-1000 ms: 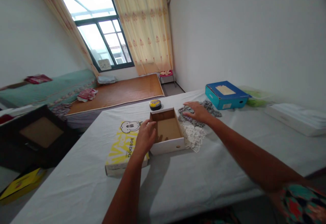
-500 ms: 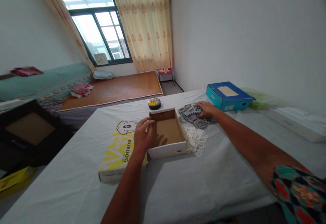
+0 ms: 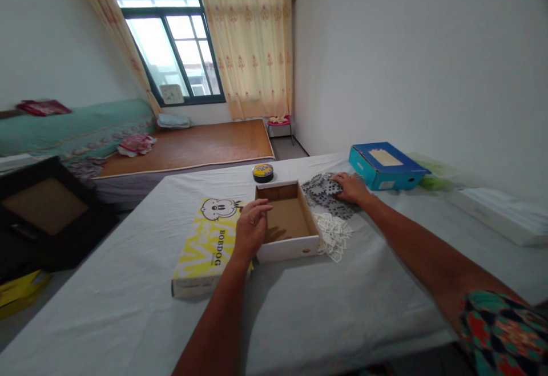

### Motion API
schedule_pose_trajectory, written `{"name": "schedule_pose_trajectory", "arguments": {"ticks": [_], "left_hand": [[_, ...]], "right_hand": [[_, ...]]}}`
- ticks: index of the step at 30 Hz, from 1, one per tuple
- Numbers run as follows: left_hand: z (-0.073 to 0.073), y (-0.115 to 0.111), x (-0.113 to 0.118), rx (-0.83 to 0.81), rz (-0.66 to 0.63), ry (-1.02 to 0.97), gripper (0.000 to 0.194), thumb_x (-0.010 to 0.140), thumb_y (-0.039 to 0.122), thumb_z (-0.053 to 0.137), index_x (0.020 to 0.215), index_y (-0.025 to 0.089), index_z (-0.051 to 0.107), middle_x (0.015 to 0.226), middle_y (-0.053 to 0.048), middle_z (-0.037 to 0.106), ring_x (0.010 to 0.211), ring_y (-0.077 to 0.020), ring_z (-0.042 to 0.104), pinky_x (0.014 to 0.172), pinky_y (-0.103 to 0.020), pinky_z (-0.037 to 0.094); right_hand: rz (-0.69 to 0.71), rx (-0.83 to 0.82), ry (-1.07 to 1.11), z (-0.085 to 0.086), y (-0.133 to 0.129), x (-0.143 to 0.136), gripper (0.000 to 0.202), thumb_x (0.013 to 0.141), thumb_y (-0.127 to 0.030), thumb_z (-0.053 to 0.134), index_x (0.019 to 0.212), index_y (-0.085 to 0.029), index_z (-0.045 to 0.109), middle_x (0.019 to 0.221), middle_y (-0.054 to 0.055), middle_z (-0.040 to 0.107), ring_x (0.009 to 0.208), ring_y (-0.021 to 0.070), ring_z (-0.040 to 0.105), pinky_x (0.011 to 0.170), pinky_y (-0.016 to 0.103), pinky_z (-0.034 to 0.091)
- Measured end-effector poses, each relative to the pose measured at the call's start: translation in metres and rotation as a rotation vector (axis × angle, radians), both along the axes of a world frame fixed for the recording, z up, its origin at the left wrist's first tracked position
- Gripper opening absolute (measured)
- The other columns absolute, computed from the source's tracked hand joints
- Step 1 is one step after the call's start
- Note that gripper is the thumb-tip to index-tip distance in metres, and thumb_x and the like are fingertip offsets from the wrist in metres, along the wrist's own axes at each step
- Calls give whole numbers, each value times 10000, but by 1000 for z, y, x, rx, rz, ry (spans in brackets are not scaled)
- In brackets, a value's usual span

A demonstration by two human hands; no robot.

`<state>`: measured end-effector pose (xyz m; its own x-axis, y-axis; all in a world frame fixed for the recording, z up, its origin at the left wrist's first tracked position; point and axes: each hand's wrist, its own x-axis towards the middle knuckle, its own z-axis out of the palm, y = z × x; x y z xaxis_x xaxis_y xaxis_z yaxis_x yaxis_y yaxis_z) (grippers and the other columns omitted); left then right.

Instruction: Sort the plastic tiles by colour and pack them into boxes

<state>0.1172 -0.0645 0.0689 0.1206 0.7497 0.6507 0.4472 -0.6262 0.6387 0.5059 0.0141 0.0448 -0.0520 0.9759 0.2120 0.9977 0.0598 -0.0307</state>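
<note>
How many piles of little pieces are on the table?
2. The gray pile is partly under the right hand. The white pile is just right of the open box. Another could be hidden behind the blue box.

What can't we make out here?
Head view: grip of right hand on gray pieces, too small.
Head view: right edge of BOBDOG box, partly behind left hand.
Head view: inside of blue box, under its lid.
Head view: lower-left yellow box, cut off by left edge.

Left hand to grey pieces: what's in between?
The open box lies between the left hand and the grey pieces, as the head view shows.
</note>
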Motion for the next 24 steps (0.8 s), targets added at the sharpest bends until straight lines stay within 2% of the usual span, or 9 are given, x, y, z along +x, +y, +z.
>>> {"name": "schedule_pose_trajectory", "arguments": {"ticks": [4,9,12,15,17,19,22,24], "left_hand": [[0,-2,1,14,19,10,298,793,82,482,890,242,714,1097,-38,693,1075,-194,617,984,-415,491],[0,-2,0,-2,18,15,284,800,90,488,881,238,716,1081,-39,699,1054,-196,624,975,-417,491],[-2,-1,1,-5,19,10,287,804,88,486,882,240,717,1081,-36,700,1056,-193,622,979,-412,486],[-4,0,1,1,12,17,290,808,86,484,897,236,716,1088,-39,698,1059,-193,617,982,-409,479],[-4,0,1,2,7,27,287,817,91,481,910,232,712,1093,-42,697,1060,-193,614,980,-406,476],[-2,-1,2,4,6,26,274,842,116,473,937,226,706,1089,-48,696,1061,-193,613,981,-401,475],[-1,-1,2,-11,29,-1,263,898,194,459,1041,211,680,1096,-65,687,1070,-198,608,979,-396,475],[-2,-1,1,-36,50,-18,278,924,240,448,1105,204,655,1119,-77,675,1079,-204,605,971,-395,480]], "right_hand": [[-53,63,95,-8,-4,2,659,704,-317,710,1340,-240,555,1362,120,514,1093,280,562,948,366,426],[-77,109,251,-6,-3,21,445,692,-220,647,1137,-194,662,1209,100,635,1128,249,565,954,319,438],[-102,128,439,9,-5,24,361,660,-228,665,1018,-189,687,1077,83,690,1023,250,612,895,334,471],[-71,208,762,36,-11,2,395,639,-303,714,1004,-159,669,978,82,702,906,240,640,815,340,500],[69,225,965,57,-19,-30,464,643,-357,737,1054,-160,645,952,68,701,886,238,647,799,356,511],[277,174,1060,74,-31,-73,505,674,-388,742,1119,-182,622,957,53,698,887,241,653,806,388,518],[634,184,901,81,-50,-142,463,712,-325,741,1152,-220,642,1159,66,653,1107,255,592,997,432,435],[810,149,739,76,-60,-174,621,735,-312,736,1321,-228,550,1342,102,559,1272,262,487,1087,441,354]]}}
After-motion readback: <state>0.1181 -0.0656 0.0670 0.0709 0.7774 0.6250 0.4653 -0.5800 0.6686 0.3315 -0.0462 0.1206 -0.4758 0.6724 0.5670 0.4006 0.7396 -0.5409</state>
